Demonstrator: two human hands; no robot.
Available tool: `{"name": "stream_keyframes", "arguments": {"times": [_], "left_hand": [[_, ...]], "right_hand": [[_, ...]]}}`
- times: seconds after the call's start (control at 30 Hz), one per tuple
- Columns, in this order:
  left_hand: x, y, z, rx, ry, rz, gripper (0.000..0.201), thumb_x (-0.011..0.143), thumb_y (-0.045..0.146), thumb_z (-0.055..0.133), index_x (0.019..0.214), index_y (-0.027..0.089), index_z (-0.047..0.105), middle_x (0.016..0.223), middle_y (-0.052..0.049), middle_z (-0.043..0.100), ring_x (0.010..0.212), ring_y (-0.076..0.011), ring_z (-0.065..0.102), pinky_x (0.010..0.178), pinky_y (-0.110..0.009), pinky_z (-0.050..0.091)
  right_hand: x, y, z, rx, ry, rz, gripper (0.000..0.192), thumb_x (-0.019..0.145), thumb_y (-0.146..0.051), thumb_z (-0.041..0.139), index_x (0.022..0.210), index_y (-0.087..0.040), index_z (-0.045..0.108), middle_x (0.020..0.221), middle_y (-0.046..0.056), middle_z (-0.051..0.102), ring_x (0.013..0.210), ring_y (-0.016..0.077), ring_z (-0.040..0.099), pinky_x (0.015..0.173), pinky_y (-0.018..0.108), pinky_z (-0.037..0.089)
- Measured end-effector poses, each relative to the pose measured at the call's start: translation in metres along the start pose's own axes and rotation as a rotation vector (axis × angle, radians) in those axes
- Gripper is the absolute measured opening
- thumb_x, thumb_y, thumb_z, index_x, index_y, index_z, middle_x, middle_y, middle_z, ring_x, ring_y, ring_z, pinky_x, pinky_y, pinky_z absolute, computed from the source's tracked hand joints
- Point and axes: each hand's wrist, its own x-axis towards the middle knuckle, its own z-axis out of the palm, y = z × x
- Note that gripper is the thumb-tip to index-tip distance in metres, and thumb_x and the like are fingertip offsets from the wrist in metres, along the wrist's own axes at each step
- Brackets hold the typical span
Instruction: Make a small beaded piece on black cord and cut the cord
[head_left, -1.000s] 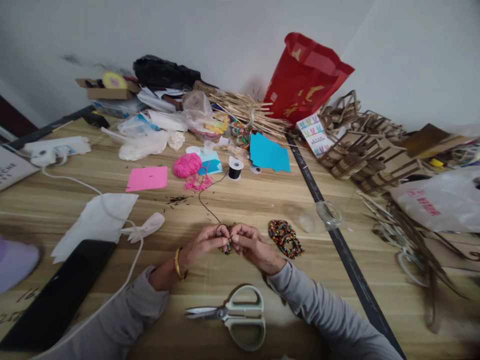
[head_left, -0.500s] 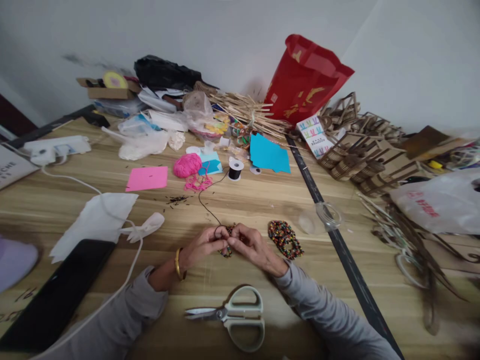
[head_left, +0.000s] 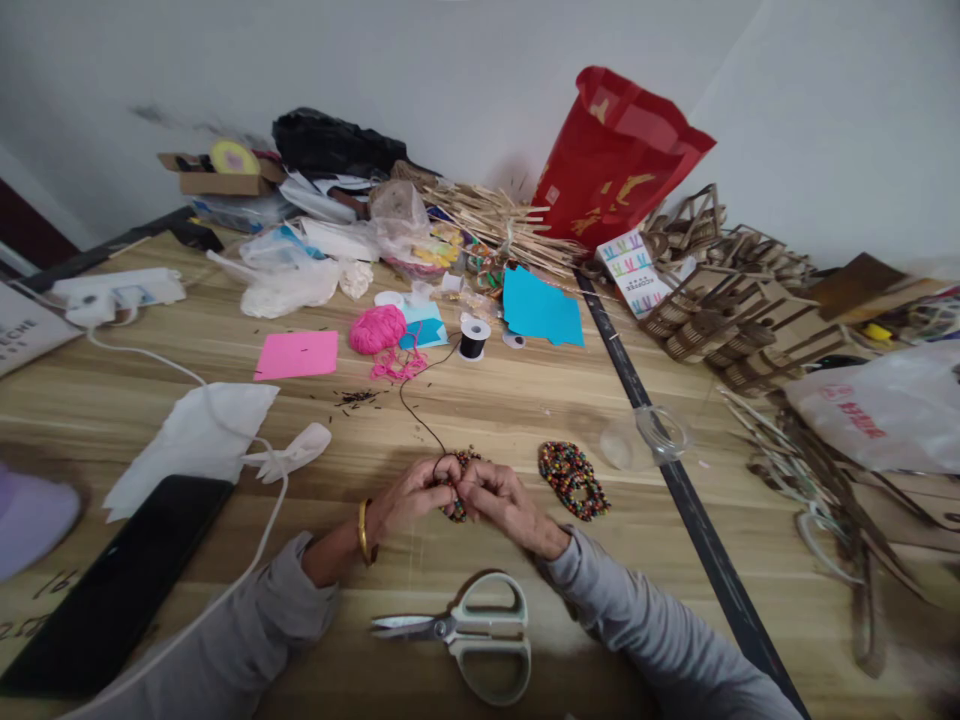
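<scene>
Over the table's middle, my left hand (head_left: 416,496) and my right hand (head_left: 514,505) meet fingertip to fingertip, both closed in a pinch. A thin black cord (head_left: 413,409) runs from a white-rimmed spool (head_left: 473,341) into my left fingers, where it makes a small loop. Between and behind the fingertips, a string of small multicoloured beads (head_left: 469,457) partly shows. My right fingers pinch at this beaded string; their tips hide the exact hold. To the right lies a coiled heap of similar beads (head_left: 571,480). Scissors (head_left: 472,630) with pale green handles lie nearest me, blades pointing left.
At left are a black phone-like slab (head_left: 120,590), white paper (head_left: 195,435) and a white cable (head_left: 264,520). Pink yarn (head_left: 377,330), pink paper (head_left: 297,355) and blue paper (head_left: 541,306) lie farther back. Woven baskets (head_left: 705,320) and a red bag (head_left: 615,160) stand at the back right.
My fingertips have shifted slightly, and a bit more of the beaded string shows behind them. The whole view has moved a little; the scissors and bead heap stay put.
</scene>
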Motion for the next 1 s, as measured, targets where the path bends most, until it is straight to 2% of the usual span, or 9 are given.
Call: {"name": "stream_keyframes", "arguments": {"times": [0.13,0.27,0.43,0.67,1.0], "left_hand": [[0.001,0.000,-0.001,-0.032,-0.014,-0.001,0.009,0.072,0.020,0.055,0.069,0.015,0.049,0.064,0.000,0.056,0.059,-0.0119,0.051,0.057,-0.023,0.041],[0.001,0.001,-0.003,-0.072,-0.026,-0.027,0.014,0.076,0.026,0.057,0.074,0.014,0.049,0.069,-0.004,0.061,0.062,-0.0129,0.054,0.058,-0.023,0.041],[0.001,0.002,-0.004,-0.077,0.011,-0.045,0.017,0.075,0.028,0.060,0.073,0.014,0.051,0.067,-0.001,0.057,0.061,-0.0117,0.053,0.058,-0.023,0.040],[0.001,0.002,-0.005,-0.059,0.012,-0.051,0.015,0.074,0.026,0.059,0.073,0.014,0.050,0.065,0.001,0.053,0.060,-0.0112,0.052,0.058,-0.022,0.040],[0.001,0.003,-0.005,-0.007,0.027,-0.069,0.014,0.074,0.025,0.060,0.071,0.014,0.052,0.063,0.002,0.052,0.059,-0.0114,0.049,0.058,-0.023,0.038]], "right_hand": [[0.002,0.006,0.001,0.054,-0.002,-0.005,0.040,0.084,-0.050,0.055,0.063,-0.016,0.048,0.057,-0.001,0.050,0.053,0.0097,0.044,0.052,0.023,0.035],[0.003,0.012,-0.002,0.149,0.070,0.028,0.040,0.084,-0.054,0.052,0.071,-0.016,0.050,0.055,-0.002,0.049,0.049,0.0092,0.046,0.048,0.022,0.037],[0.003,0.007,-0.003,0.162,0.098,0.004,0.032,0.077,-0.044,0.066,0.086,-0.016,0.053,0.069,-0.001,0.057,0.056,0.0091,0.052,0.051,0.021,0.041],[0.004,0.010,-0.002,0.163,0.084,-0.012,0.027,0.079,-0.041,0.065,0.083,-0.015,0.056,0.069,0.002,0.062,0.055,0.0090,0.053,0.049,0.020,0.038],[0.003,0.012,-0.002,0.089,0.095,-0.072,0.025,0.081,-0.041,0.063,0.079,-0.016,0.057,0.071,0.002,0.058,0.059,0.0105,0.053,0.053,0.023,0.041]]}}
